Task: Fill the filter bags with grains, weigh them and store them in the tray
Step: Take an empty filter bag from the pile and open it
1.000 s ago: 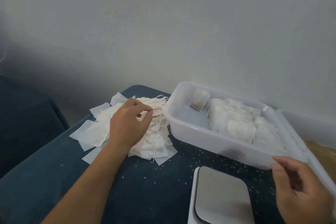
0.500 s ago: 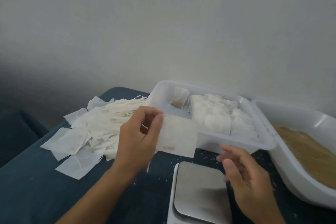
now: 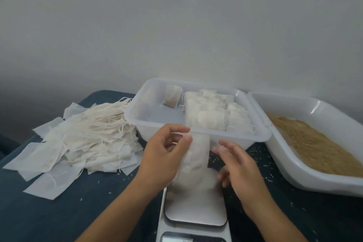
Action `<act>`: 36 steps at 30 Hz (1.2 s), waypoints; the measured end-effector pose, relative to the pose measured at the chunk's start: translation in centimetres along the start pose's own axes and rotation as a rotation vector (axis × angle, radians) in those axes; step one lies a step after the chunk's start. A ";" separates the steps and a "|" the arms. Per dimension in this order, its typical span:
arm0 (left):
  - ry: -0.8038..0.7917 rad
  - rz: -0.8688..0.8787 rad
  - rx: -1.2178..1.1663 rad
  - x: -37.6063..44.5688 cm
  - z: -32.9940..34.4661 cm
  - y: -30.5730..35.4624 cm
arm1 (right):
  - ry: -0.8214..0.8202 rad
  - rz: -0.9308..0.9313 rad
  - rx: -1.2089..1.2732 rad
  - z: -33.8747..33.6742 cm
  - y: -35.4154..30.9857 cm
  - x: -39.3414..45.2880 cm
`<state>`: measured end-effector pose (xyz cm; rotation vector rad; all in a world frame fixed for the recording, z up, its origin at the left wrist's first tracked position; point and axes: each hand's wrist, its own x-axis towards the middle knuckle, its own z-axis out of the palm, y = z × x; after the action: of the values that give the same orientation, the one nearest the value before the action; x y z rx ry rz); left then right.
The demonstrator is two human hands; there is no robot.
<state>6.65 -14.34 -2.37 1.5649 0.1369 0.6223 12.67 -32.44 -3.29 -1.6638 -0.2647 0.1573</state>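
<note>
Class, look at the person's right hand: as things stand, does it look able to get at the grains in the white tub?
Probably yes. The right hand is open beside the empty filter bag, the grains lie uncovered in the open tub on that side, and nothing stands between them.

A plain home-style packing spot: a bare white wall (image 3: 176,25), a dark blue counter (image 3: 98,202), a kitchen scale (image 3: 194,220) and plastic tubs (image 3: 314,179).

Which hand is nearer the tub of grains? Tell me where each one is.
Right. The right hand hovers just left of the tub of grains, over the scale; the left hand pinches an empty filter bag farther left.
</note>
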 end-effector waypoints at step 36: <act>-0.112 0.061 -0.043 -1.3 0.8 -0.1 | -0.158 -0.395 -0.143 1.0 -0.2 -2.1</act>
<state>5.94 -15.62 -2.80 1.5628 -0.0088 0.5801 10.37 -32.04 -3.28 -1.7077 -0.7310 -0.0285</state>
